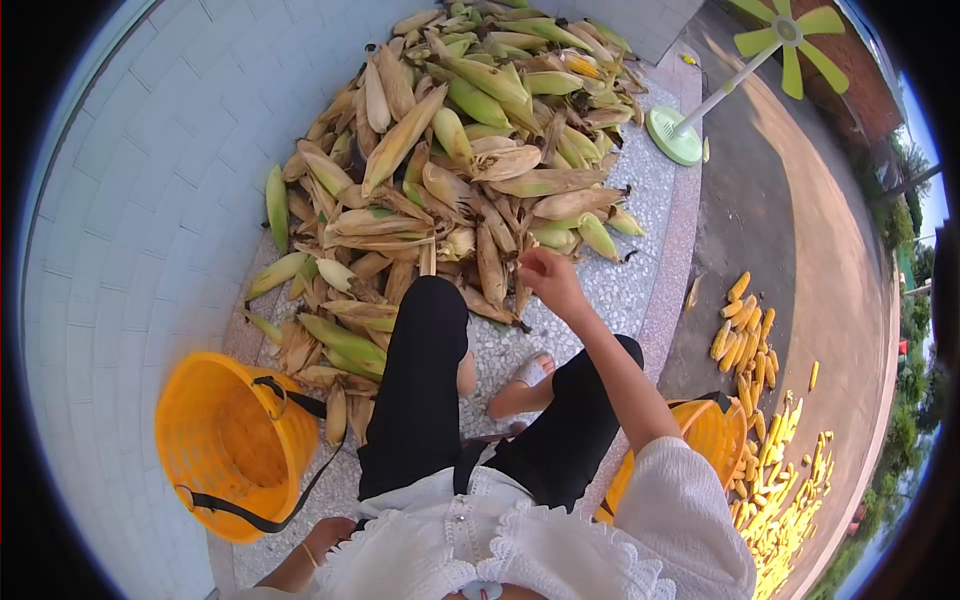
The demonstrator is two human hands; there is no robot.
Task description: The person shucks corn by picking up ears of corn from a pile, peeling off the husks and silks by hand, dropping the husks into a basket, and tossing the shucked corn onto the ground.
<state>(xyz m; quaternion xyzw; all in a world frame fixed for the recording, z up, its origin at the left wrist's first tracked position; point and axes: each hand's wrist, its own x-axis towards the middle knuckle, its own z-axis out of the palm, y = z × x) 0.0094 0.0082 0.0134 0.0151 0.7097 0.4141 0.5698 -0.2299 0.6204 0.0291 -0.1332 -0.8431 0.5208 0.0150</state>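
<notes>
An orange basket [190,440] stands at the near left, between the tiled wall [130,250] and the person's left leg; its orange inner walls and base show through the wide mouth, and a black strap [235,510] hangs across its near side. A second orange basket [715,435] sits at the near right, partly covered by the right leg, arm and white sleeve, so its contents cannot be made out. The pile of corn ears [490,180], most in dry tan husks and some in green, is heaped on the speckled floor [495,340] from just beyond the knees to the far wall; one ear toward the far right side shows yellow kernels. The right hand [545,270] is at the pile's near right edge with its fingers bent inward, and whether it grips a husk there cannot be told. The left hand [332,535] is low at the near left by the waist, mostly hidden, its state unclear. Bare yellow cobs [740,335] lie on the ground at right, spreading toward the near side. A green fan [725,92] stands at the far right.
</notes>
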